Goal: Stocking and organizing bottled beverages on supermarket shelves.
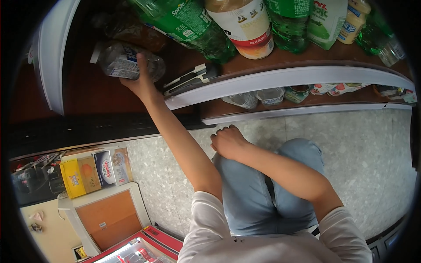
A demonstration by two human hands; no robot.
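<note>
My left hand (141,81) reaches onto the dark brown shelf and closes around a clear plastic bottle (119,61) with a white cap and a printed label. The bottle lies tilted, cap toward the left, and my thumb crosses its side. Most of my left fingers are hidden beneath it. Beside the bottle sits a black and pale slotted shelf piece (189,78). Behind it, in shadow, is another bottle (136,35) with brownish contents. My right hand (229,142) rests at my knee in blue jeans, fingers curled in, with nothing seen in it.
Green bottles (193,30), a white-labelled bottle (245,30) and a pale yellow bottle (353,22) line the shelf. A curved white shelf edge (280,79) runs in front. Below it stand more containers (269,95). Boxes (90,174) stand at the lower left, near a red-edged case (162,239).
</note>
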